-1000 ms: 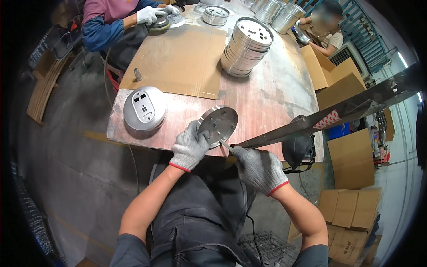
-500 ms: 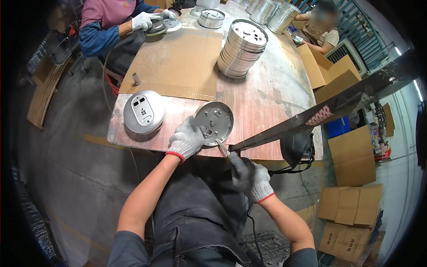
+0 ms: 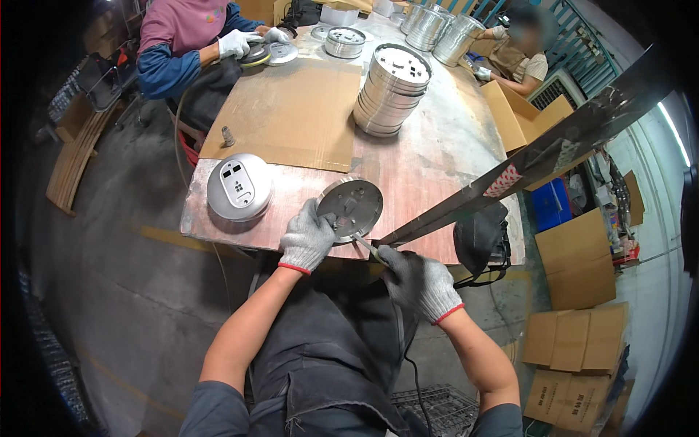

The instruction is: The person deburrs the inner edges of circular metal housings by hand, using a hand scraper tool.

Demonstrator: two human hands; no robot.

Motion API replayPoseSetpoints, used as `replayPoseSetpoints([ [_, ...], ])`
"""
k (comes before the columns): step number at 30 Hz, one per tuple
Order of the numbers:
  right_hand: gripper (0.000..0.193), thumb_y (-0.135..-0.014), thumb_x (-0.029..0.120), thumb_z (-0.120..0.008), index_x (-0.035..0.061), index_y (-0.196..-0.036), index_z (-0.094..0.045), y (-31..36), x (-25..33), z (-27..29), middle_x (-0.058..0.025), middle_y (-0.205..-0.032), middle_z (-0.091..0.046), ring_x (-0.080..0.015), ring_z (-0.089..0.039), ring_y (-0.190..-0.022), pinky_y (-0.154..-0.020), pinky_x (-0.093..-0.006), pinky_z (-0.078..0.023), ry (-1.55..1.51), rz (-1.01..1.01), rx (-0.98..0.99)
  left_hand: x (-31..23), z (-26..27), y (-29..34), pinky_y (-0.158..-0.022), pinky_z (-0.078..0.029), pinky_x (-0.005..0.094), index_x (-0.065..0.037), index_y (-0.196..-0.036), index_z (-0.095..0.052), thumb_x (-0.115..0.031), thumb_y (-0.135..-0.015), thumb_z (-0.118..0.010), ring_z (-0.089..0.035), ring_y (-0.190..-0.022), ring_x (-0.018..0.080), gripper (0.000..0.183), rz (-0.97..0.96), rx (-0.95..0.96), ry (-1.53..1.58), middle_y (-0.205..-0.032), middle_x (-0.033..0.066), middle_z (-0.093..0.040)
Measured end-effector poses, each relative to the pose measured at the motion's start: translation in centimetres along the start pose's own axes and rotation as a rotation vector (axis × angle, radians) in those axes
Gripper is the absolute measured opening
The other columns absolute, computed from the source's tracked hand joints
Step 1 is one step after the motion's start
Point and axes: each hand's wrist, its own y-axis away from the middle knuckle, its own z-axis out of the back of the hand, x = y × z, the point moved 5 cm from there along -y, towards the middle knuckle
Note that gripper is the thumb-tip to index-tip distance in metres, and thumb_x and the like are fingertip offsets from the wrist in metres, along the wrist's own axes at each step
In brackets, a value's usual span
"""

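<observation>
A round, shallow metal cover (image 3: 362,204) with cut-outs in its face is tilted up near the table's front edge. My gloved left hand (image 3: 309,237) is closed on its left edge. The fingers of my gloved right hand (image 3: 421,282) wrap round the handle of a slim metal hand tool (image 3: 365,242). Its tip meets the lower rim of the cover; whether it is a file or a scraper I cannot tell. Left of my left hand sits a stack of silver covers (image 3: 239,188), the top one with an oval panel of openings.
A taller stack of metal covers (image 3: 392,91) stands beyond a flat cardboard sheet (image 3: 291,109) with a small metal fitting (image 3: 228,136) on it. A dark slanted bar (image 3: 502,178) rises at the right beside a black bag (image 3: 480,233). Two co-workers sit at the far side.
The cover has tilted, and its inner face looks darker. My right hand has shifted slightly right and down, with the tool's tip still at the rim. The view has shifted a little.
</observation>
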Motion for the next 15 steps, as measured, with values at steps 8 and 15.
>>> replayPoseSetpoints([
  [8, 0.036, -0.081, 0.012, -0.062, 0.0077, -0.117, -0.067, -2.8, 1.1, 0.7, -0.0180, -0.078, -0.070, -0.0346, -0.072, -0.069, -0.059, -0.0462, -0.058, 0.066, 0.101, 0.096, -2.8, 1.0, 0.5, -0.076, -0.057, 0.0513, -0.003, -0.113, -0.059, -0.016, -0.091, -0.064, -0.071, -0.089, 0.0441, 0.027, 0.008, 0.042, -0.024, -0.093, 0.0246, -0.072],
  [15, 0.020, -0.087, 0.013, -0.063, 0.0097, -0.107, -0.063, -1.2, 1.9, -1.6, -0.0156, -0.074, -0.067, -0.0347, -0.068, -0.063, -0.053, -0.0462, -0.055, 0.080, -0.028, 0.017, -1.3, 0.5, -1.0, -0.080, -0.056, 0.0527, 0.000, -0.104, -0.060, -0.020, -0.089, -0.063, -0.069, -0.091, 0.0464, 0.025, 0.123, 0.132, -0.116, -0.092, 0.0263, -0.071],
])
